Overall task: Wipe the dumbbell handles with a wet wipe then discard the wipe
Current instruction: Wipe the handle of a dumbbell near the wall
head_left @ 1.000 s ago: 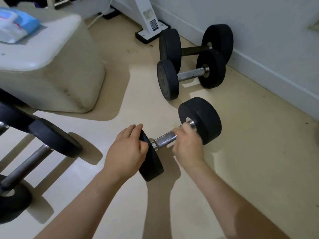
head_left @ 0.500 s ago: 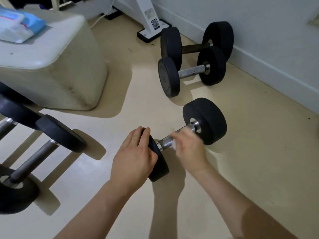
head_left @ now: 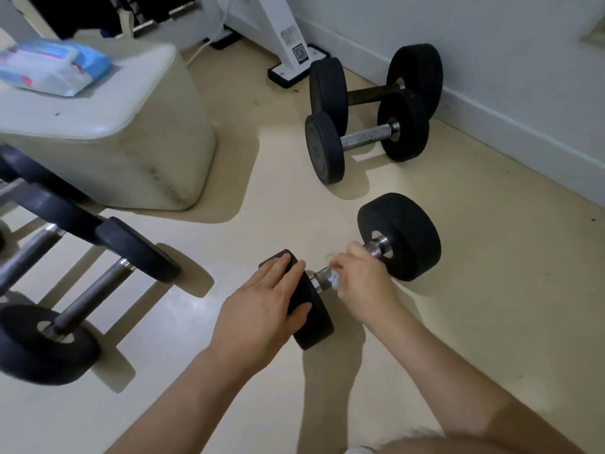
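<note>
Your left hand [head_left: 265, 309] presses flat on the dumbbell [head_left: 401, 235] to steady it; your right hand [head_left: 363, 283] clasps the wipe [head_left: 336, 279] round the handle [head_left: 322, 278]

Two forearms, left [head_left: 196, 388] and right [head_left: 458, 371], bare from wrist to the picture's edge. Left hand [head_left: 262, 309] and right hand [head_left: 363, 286] bare as well. At the bottom edge a blurred, rounded bare part [head_left: 425, 444] with fine hairs, and beside it a sliver of white cloth [head_left: 360, 449].
</note>
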A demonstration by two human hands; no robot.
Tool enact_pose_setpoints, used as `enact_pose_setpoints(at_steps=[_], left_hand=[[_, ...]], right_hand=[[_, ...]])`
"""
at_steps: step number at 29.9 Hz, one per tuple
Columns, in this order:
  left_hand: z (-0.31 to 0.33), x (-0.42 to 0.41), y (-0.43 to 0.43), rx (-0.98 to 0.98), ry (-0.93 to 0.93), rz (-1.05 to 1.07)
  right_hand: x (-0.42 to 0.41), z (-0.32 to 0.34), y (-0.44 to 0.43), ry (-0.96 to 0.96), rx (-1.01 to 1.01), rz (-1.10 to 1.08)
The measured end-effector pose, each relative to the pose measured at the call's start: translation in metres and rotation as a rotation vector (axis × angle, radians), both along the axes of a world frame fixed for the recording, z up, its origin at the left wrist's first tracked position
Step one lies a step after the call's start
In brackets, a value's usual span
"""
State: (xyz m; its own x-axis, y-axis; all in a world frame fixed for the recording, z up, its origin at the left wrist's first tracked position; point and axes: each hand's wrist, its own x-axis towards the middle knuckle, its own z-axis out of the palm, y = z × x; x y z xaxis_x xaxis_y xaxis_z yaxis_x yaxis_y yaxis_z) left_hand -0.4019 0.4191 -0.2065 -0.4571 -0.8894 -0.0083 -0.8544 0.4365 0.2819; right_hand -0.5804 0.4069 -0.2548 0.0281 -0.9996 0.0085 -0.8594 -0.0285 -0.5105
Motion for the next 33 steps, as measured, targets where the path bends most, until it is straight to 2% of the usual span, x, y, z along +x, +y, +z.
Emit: enact_pose_setpoints(at_steps=[2,5,7,10,12,13,15,17,20,22,25,27,29,33], left_hand=[[0.003,0.0,0.001,0.008,0.016,0.002],[0.005,-0.003,0.001,0.003,0.02,0.031],[0.009,-0.004,0.003,0.018,-0.006,0.017],[0.019,-0.005,0.004,0.047,0.007,-0.007],[0.025,-0.007,0.004,0.078,0.035,0.0],[0.027,-0.009,0.004,0.1,0.034,0.003],[0.026,-0.01,0.004,0.127,0.027,0.003],[0.024,-0.013,0.007,0.125,0.035,-0.013],[0.02,-0.013,0.012,0.123,0.055,-0.012],[0.018,-0.014,0.017,0.114,0.063,-0.031],[0.018,-0.015,0.02,0.106,0.062,-0.068],[0.017,-0.016,0.02,0.123,0.064,-0.079],[0.016,-0.016,0.02,0.171,0.083,-0.066],[0.016,-0.016,0.021,0.28,0.087,-0.027]], right_hand=[[0.003,0.006,0.007,-0.006,0.076,0.127],[-0.022,0.002,-0.018,0.059,0.06,-0.053],[-0.018,-0.001,-0.012,0.076,0.035,-0.069],[0.006,0.002,0.019,-0.142,0.131,0.071],[-0.004,0.004,0.016,-0.302,0.167,-0.072],[-0.013,0.005,0.01,-0.306,0.124,-0.15],[-0.027,0.004,-0.002,-0.107,0.026,-0.183],[-0.023,0.004,-0.003,0.146,0.074,-0.051],[-0.005,0.004,0.006,0.156,0.143,0.182],[-0.003,0.009,0.011,-0.043,0.203,0.21],[-0.02,0.024,0.009,-0.834,0.365,-0.214],[-0.038,0.035,0.005,-1.256,0.397,-0.412],[-0.049,0.048,0.002,-1.493,0.421,-0.434],[-0.054,0.078,-0.002,-1.666,0.418,-0.381]])
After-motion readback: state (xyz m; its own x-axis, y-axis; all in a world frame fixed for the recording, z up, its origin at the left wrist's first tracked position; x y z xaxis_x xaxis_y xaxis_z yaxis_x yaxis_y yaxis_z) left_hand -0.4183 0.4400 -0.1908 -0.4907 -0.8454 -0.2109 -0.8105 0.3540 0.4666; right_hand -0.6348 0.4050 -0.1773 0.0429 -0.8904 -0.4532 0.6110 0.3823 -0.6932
